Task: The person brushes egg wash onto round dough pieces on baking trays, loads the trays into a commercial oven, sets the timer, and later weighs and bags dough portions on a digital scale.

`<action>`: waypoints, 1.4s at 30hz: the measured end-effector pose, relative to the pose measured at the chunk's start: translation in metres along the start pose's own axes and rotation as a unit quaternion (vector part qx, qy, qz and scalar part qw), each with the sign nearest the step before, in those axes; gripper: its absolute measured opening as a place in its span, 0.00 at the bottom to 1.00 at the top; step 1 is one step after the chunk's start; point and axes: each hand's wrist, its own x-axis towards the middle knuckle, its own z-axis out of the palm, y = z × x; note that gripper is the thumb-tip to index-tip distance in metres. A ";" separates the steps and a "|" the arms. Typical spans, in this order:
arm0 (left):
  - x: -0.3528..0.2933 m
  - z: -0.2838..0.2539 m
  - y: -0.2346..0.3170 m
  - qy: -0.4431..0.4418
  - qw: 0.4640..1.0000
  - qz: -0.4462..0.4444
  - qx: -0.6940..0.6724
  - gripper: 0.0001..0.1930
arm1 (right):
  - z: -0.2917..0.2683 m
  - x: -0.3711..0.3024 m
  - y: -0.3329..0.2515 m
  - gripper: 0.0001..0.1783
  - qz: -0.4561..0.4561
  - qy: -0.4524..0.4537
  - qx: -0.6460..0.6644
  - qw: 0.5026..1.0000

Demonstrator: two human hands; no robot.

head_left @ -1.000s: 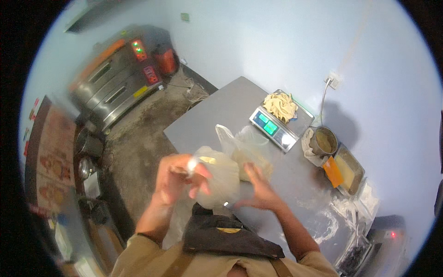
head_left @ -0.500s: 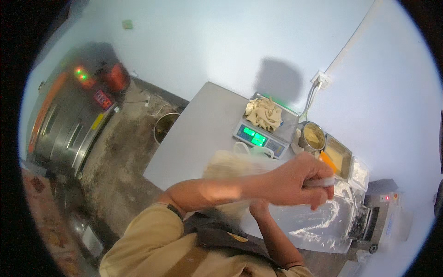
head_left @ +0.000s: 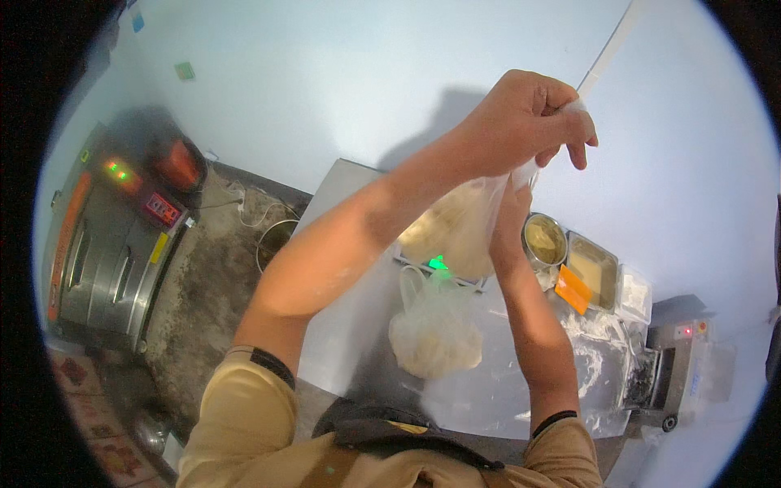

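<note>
We watch the left hand (head_left: 533, 122), fingers closed on the twisted top of a clear plastic bag (head_left: 464, 228) of pale contents, while the right hand (head_left: 511, 218) grips the gathered neck just below. We see the bag upright in front of the scale's lit green display (head_left: 438, 263), though we cannot tell whether it touches the scale, and a second bag (head_left: 436, 342) sits nearer us on the gray table (head_left: 342, 337).
</note>
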 end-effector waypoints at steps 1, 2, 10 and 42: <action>0.007 0.003 -0.012 -0.001 1.000 -0.012 0.025 0.20 | -0.004 0.016 0.008 0.22 0.009 0.020 0.012 1.000; 0.011 0.007 -0.025 0.001 0.999 -0.026 0.030 0.20 | -0.007 0.030 0.019 0.22 -0.014 0.028 0.022 0.999; 0.008 0.041 -0.142 0.011 0.984 -0.176 -0.033 0.18 | -0.063 0.091 0.121 0.28 -0.076 0.049 0.155 0.984; -0.414 -0.018 -0.169 0.336 0.750 -0.570 -0.004 0.20 | -0.182 0.083 0.202 0.12 -0.047 -0.090 -0.237 0.966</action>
